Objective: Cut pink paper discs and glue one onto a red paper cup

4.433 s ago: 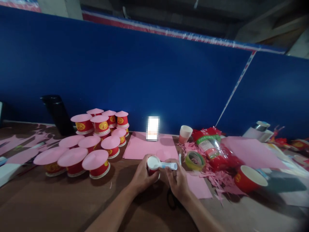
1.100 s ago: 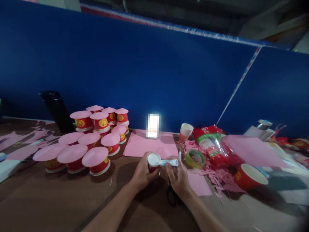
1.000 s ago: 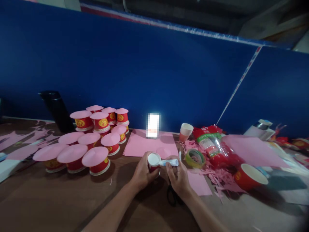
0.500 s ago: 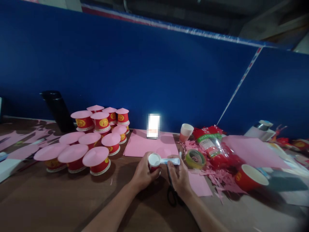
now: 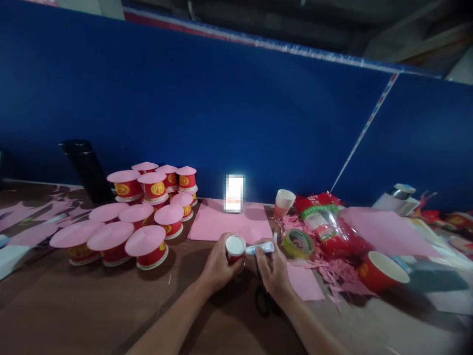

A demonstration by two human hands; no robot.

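Paper cup (image 5: 235, 252) in our left hand (image 5: 219, 266), white tube (image 5: 260, 248) in our right hand (image 5: 274, 274)

Just below the centre of the frame, our left fingers wrap around the red Paper cup, its white end facing up. Our right fingers are clamped on the white tube, its tip beside the rim. Scissors (image 5: 262, 301) lie near our right wrist. Pink-topped cups (image 5: 146, 242) fill the left; a tape roll (image 5: 291, 251) sits right of centre.
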